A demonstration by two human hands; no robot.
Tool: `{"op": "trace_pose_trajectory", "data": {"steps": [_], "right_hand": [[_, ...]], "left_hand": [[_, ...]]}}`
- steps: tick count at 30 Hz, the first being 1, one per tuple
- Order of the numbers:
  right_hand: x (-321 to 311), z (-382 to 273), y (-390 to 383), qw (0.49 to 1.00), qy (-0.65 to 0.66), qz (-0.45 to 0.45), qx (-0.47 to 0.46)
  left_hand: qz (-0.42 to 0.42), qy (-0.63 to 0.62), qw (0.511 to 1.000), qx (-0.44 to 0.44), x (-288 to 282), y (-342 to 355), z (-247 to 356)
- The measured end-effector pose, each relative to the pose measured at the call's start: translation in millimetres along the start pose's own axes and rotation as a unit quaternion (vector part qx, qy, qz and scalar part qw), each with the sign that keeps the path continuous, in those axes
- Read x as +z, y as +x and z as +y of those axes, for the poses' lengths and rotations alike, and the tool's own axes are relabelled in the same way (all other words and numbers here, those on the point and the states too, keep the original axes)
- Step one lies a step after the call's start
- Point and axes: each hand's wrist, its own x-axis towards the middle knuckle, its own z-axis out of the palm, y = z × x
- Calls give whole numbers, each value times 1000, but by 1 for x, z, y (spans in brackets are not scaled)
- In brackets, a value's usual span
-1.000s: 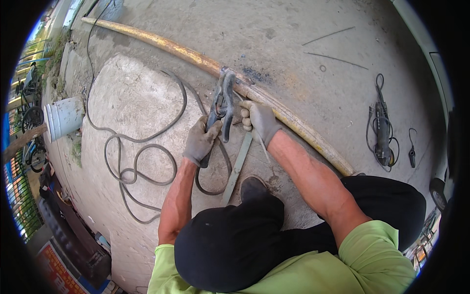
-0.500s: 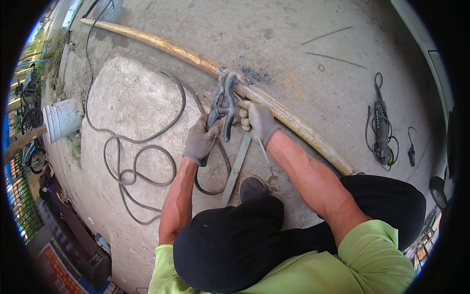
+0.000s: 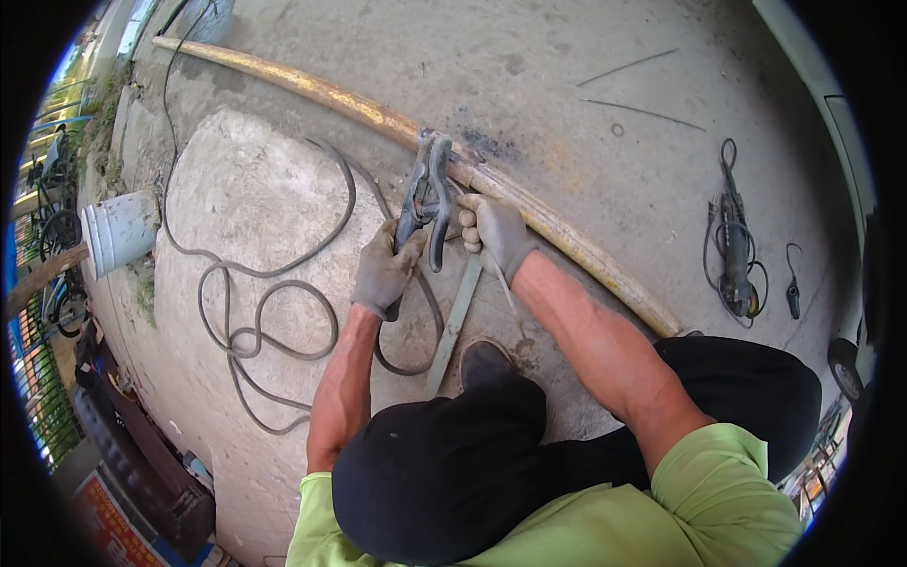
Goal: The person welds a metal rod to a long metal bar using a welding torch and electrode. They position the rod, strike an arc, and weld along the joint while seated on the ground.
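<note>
My gloved left hand (image 3: pixel 388 269) is closed round the handle of a dark welding electrode holder (image 3: pixel 425 189), whose jaw end rises over a rusty yellow pipe (image 3: pixel 557 231) on the ground. A thin pale welding rod (image 3: pixel 504 286) is pinched in my gloved right hand (image 3: pixel 495 231), just right of the holder's curved lever. The rod's lower part slants down below my fist. Between my hands and the dark shoe lies a flat grey-green metal strip (image 3: pixel 455 326), its upper end close to my right fist.
A thick cable (image 3: pixel 265 275) lies in loops on the concrete at left, near a white bucket (image 3: pixel 123 231). At right rest a corded angle grinder (image 3: pixel 735 255) and a small hooked tool (image 3: pixel 794 295). Two thin rods (image 3: pixel 642 113) lie beyond the pipe.
The view has shifted very slightly. Both hands keep their holds on the electrode holder and the rod, with almost no movement.
</note>
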Motion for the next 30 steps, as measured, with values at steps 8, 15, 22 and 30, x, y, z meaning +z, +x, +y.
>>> {"op": "trace_pose_trajectory", "data": {"steps": [8, 15, 22, 30], "right_hand": [[0, -2, 0, 1000, 2, 8, 0], [3, 0, -1, 1000, 6, 9, 4], [2, 0, -1, 1000, 3, 2, 0], [-1, 1, 2, 1000, -1, 3, 3]], "left_hand": [[-3, -36, 999, -25, -2, -4, 19], [21, 29, 999, 30, 0, 1, 2], [4, -87, 996, -5, 0, -4, -2], [12, -111, 994, -5, 3, -5, 0]]}}
